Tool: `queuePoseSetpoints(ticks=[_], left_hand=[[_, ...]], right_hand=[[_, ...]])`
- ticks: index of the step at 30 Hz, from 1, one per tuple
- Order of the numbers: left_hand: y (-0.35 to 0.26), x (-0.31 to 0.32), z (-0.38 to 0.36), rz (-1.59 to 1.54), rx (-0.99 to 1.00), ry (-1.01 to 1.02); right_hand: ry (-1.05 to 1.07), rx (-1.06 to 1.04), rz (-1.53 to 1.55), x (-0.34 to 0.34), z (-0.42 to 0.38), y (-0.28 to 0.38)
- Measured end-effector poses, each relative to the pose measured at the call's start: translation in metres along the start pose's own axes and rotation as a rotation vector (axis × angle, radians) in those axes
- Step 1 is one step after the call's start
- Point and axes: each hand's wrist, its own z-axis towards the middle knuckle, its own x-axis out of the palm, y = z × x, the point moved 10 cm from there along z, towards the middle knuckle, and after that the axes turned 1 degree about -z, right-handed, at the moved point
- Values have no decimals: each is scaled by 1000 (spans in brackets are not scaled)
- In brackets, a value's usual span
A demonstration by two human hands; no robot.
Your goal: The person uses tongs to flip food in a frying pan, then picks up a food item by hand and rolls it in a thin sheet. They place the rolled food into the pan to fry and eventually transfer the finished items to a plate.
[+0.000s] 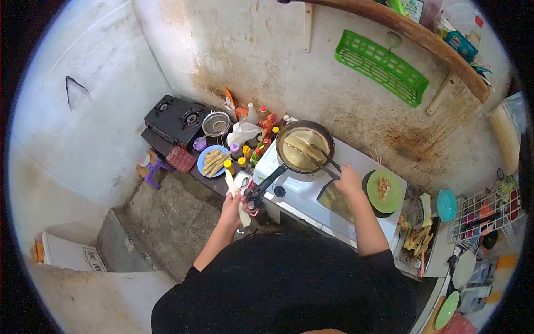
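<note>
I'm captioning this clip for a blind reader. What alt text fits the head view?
Seen from above, a person at a white stove works tongs with the right hand in a frying pan of pale rolls, while the left hand holds a pale wrapped roll by the pan's handle. A blue plate of rolls sits left, a green plate right.

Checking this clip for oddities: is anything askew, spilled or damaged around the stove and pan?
Nothing is spilled. The frying pan sits level on the white stove, right hand working tongs in it, left hand holding a pale roll. Only the wall stands out, heavily stained brown.
</note>
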Motion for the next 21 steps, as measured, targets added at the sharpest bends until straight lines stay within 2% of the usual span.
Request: queuePoseSetpoints(ticks=[5, 11, 21], left_hand=[[5, 4, 5, -3, -32, 39], [14, 9, 6, 0, -100, 47], [14, 33, 12, 54, -107, 107]], right_hand=[[-43, 82, 152, -14, -22, -11], [-200, 133, 307, -7, -40, -34], [-230, 141, 330, -9, -54, -38]])
